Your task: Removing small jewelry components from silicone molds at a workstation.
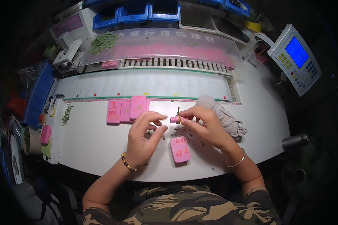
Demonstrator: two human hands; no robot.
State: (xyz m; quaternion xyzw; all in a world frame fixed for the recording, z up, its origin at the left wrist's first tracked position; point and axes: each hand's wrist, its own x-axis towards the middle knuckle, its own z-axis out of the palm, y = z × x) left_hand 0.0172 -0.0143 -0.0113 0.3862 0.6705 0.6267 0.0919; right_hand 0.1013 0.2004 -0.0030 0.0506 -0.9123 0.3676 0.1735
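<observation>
My right hand (203,123) pinches a small pink piece with a thin olive-green ring-like part (178,119) around it and a stem standing up. Facing it, my left hand (143,138) is open, thumb and fingers apart, with nothing visible between them. Just below the hands lies a pink block (180,149) with red handwriting, flat on the white table (97,150). Small dark scraps (190,135) are scattered around that block. Past my left hand several pink blocks (114,111) are grouped together. Beside my right hand is a crumpled grey cloth (223,116).
A long white tray (146,83) with a green edge crosses behind the hands. Beyond it are rollers (169,62), a clear cover (157,37) and blue bins (133,13). A keypad screen (296,56) stands right. Green sprigs (66,114) lie left, and a dark cylinder (294,142) sits at the right edge.
</observation>
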